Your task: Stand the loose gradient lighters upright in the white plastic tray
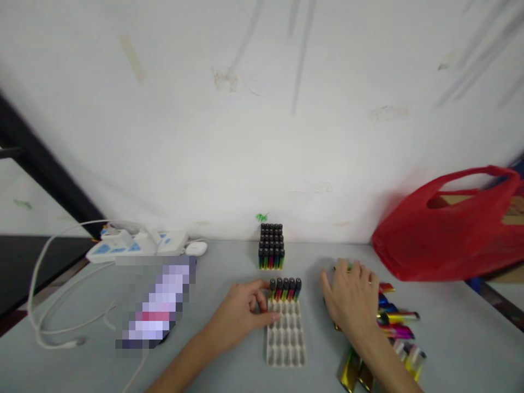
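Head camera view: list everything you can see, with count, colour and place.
white moulded plastic tray: one, white, front centre of the table
upright lighters in the tray: five, black tops with coloured bodies, far row
packed block of lighters: count unclear, black tops, by the wall
loose shiny lighters: a pile, mixed metallic colours, right of the tray
red plastic bag: one, red, far right
white power strip: one, white and blue, back left
white cable: looped, white, left edge
small white oval object: one, white, beside the strip
grey table: one, grey
left hand: at the tray's left edge
right hand: palm down on the loose pile
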Available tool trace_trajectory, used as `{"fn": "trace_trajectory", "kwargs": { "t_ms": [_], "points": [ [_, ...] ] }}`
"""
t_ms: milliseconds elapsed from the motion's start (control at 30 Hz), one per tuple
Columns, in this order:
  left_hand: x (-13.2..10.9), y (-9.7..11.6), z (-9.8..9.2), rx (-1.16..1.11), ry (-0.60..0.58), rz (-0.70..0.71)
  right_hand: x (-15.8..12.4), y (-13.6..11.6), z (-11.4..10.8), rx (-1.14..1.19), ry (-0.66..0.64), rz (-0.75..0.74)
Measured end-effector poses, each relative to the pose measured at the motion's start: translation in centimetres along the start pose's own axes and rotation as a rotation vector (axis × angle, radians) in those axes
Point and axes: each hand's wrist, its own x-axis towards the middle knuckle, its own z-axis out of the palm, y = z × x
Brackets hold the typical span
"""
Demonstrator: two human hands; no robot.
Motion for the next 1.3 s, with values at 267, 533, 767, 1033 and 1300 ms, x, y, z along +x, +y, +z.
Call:
{"fn": "trace_trajectory", "kwargs": {
  "t_ms": [267, 533, 767, 1033, 1300],
  "points": [
    [0.0, -0.1, 0.0, -0.01, 0.0, 0.002, -0.2, -0.9, -0.1, 0.129, -0.094, -0.168],
    [0.0, 0.0, 0.1, -0.028, -0.016, 0.006, 0.2, -1.3, -0.5, 0.454, -0.228, -0.289],
    [0.0, 0.0, 0.0, -0.009, 0.0, 0.015, 0.0, -1.3, 0.7, 0.461, -0.217, -0.246],
    [0.0, -0.2, 0.1, 0.003, 0.01, 0.016, -0.3, -1.0, 1.6, 0.617, -0.193, -0.29],
    [0.0, 0.0, 0.1, 0.006, 0.008, 0.021, -0.7, -1.6, 0.9, 0.607, -0.232, -0.314]
  ]
}}
